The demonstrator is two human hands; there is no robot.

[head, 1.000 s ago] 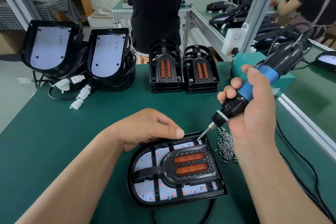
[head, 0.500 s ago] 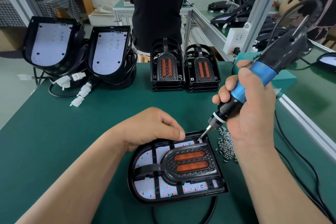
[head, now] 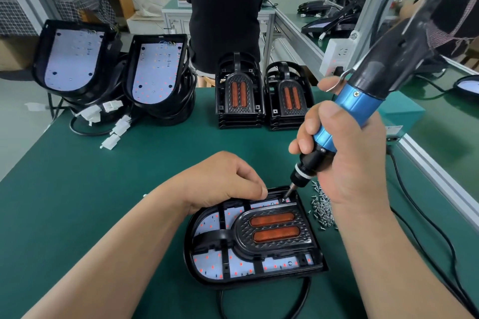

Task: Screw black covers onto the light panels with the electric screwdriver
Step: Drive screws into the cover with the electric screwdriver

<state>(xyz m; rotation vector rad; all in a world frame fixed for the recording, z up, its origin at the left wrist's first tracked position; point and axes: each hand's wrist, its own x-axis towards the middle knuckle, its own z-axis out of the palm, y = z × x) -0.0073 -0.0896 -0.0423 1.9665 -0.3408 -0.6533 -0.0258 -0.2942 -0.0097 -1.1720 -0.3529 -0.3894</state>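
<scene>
A light panel (head: 207, 263) lies flat on the green mat near the front, and a black cover (head: 274, 234) with two orange strips sits on it. My left hand (head: 225, 181) rests on the panel's far rim, fingers curled and pressing down. My right hand (head: 347, 160) grips the blue and black electric screwdriver (head: 357, 109), held steeply. Its bit tip touches the cover's far right corner. A pile of small screws (head: 322, 208) lies just right of the panel.
Two stacks of bare light panels (head: 153, 72) with cables and white connectors (head: 114, 127) stand at the back left. Two stacks of black covers (head: 239, 96) stand at the back middle. A person in black stands behind the bench. The screwdriver's cable (head: 438, 235) trails on the right.
My right hand has tipped the screwdriver more upright and lowered its bit onto the cover's far right corner. My left hand has stayed on the panel's rim.
</scene>
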